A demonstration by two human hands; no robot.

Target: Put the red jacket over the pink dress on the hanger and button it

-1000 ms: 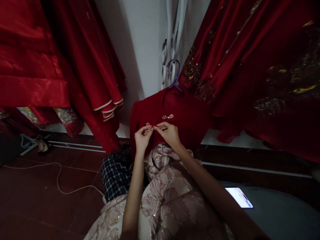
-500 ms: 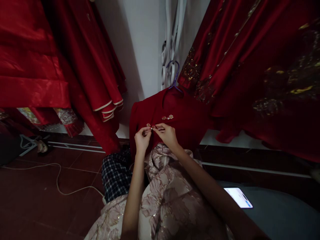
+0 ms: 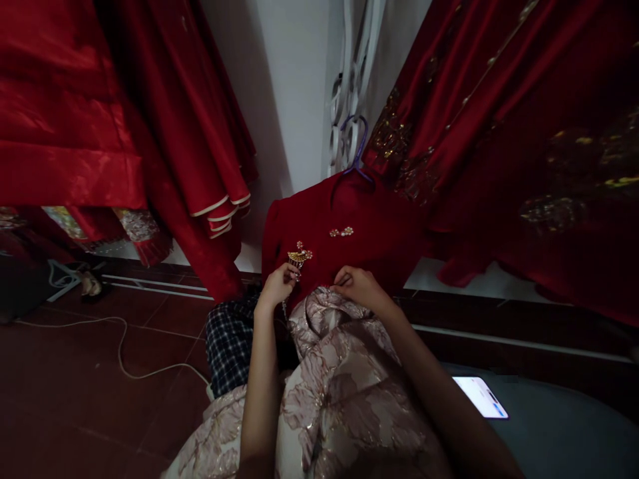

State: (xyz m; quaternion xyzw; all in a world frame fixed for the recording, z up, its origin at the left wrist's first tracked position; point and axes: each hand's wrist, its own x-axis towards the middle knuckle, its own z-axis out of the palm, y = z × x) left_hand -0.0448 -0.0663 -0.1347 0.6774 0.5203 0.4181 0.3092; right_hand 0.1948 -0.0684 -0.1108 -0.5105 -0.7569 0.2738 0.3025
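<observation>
A gold, fan-shaped ornament with small beaded flowers point(image 3: 299, 255) hangs before a deep-red cloth garment point(image 3: 379, 219), pinched low by the left hand point(image 3: 277, 287), whose closed grip covers its lower end. Whether the ornament is fastened to the cloth is hard to make out. The right hand point(image 3: 363, 287) bends its fingers by the garment's lower edge and a pale pink floral brocade point(image 3: 339, 372); its fingertips are obscured, and whether that grip has hold of anything cannot be told. A pearl-and-flower clasp point(image 3: 341, 232) sits higher on the garment, beneath a purple hanger point(image 3: 359, 163). The right forearm hides one edge of a lit phone point(image 3: 482, 397), its screen unreadable, on a smooth grey-green surface point(image 3: 559, 426) cut off by the frame. In the dim room, red gowns point(image 3: 64, 120) flank a white wall point(image 3: 294, 80), and a pale cable point(image 3: 122, 346) snakes across a reddish tiled floor point(image 3: 64, 399).
</observation>
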